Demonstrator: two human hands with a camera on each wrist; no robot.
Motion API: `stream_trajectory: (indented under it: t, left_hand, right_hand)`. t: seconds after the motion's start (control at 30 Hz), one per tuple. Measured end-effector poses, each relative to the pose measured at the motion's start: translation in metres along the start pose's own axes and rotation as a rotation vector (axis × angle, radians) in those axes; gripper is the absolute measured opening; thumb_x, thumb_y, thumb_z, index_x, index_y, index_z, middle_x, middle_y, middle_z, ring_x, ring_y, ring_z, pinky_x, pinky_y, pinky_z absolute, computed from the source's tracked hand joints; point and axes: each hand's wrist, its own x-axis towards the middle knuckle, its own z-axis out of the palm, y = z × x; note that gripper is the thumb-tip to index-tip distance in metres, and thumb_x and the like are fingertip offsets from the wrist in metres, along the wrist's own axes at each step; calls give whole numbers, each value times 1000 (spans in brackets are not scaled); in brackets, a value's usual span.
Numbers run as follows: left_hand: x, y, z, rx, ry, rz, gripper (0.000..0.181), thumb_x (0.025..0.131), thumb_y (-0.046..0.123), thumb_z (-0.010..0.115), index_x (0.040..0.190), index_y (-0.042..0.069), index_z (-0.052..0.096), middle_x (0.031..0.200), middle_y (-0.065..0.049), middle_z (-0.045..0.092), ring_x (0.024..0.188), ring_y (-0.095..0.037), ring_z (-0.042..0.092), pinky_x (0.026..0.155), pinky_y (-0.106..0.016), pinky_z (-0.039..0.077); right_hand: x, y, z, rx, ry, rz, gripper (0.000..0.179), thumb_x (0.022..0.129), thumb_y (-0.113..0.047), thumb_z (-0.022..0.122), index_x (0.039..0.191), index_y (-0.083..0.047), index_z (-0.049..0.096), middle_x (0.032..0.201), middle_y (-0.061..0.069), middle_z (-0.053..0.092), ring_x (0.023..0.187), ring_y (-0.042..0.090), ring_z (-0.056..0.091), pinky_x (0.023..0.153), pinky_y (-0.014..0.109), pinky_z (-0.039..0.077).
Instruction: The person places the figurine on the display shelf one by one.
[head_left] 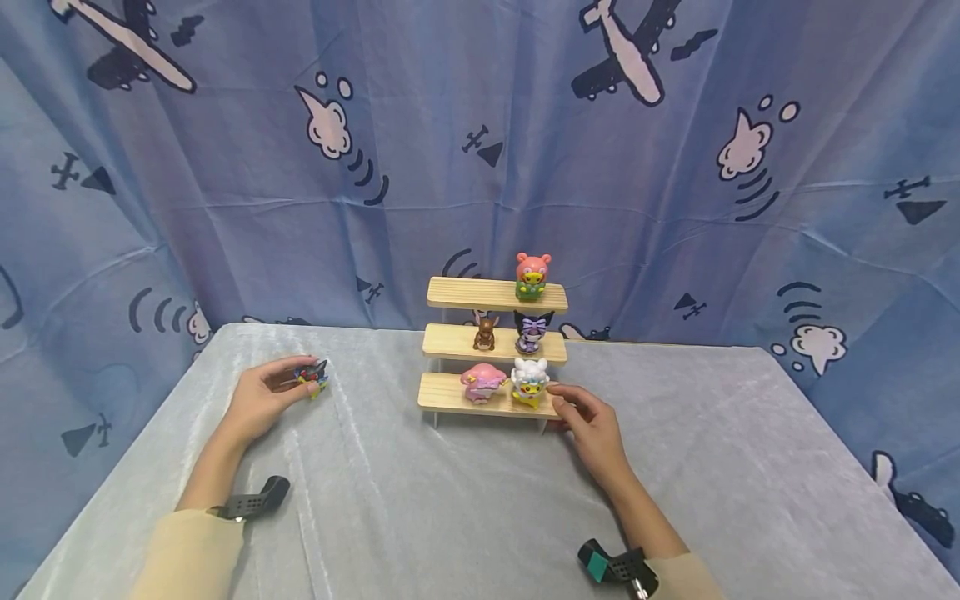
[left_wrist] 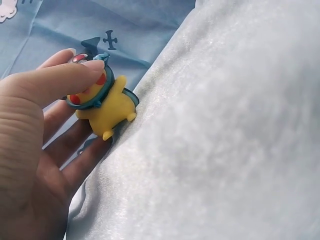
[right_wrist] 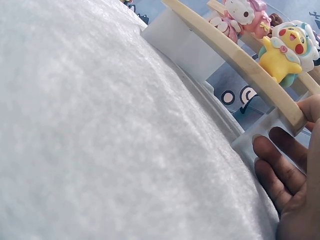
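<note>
At the left of the table, my left hand (head_left: pixel 264 398) pinches a small Pikachu figurine (left_wrist: pixel 112 112) between thumb and fingers. It has a yellow body and a dark teal hood, and the thumb covers part of its face. My right hand (head_left: pixel 597 435) grips the right end of the lowest step of a three-step wooden display stand (head_left: pixel 442 393), some fingers under the board. Close to that hand, a Pikachu figurine in a white hood (right_wrist: pixel 280 60) stands on the lowest step. A pink figurine (head_left: pixel 482 383) is just left of it.
On the middle step are a brown figurine (head_left: pixel 484 333) and a black-and-purple figurine (head_left: pixel 531 332). A pink-hooded figurine (head_left: pixel 532 277) stands at the right of the top step. Pale cloth covers the table (head_left: pixel 420 517); a blue patterned curtain (head_left: pixel 420 125) hangs behind the stand.
</note>
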Motion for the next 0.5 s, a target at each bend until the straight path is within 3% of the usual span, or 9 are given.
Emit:
stream_trajectory:
  t: [0.17, 0.5]
  left_hand:
    - [0, 1, 0, 13, -1, -19, 40, 85, 10, 81, 120, -4, 70, 105, 20, 73, 96, 12, 66, 87, -9, 53]
    - [-1, 1, -1, 66, 32, -33, 40, 84, 14, 83, 119, -1, 71, 99, 31, 68, 95, 13, 64, 87, -7, 50]
  right_hand:
    - [0, 0, -1, -8, 2, 4, 27, 103, -15, 58, 121, 2, 67, 129, 20, 66, 88, 0, 67, 73, 25, 61]
    - [0, 1, -1, -16, -4, 7, 27, 103, -15, 58, 121, 2, 67, 129, 19, 66, 90, 0, 66, 74, 26, 61]
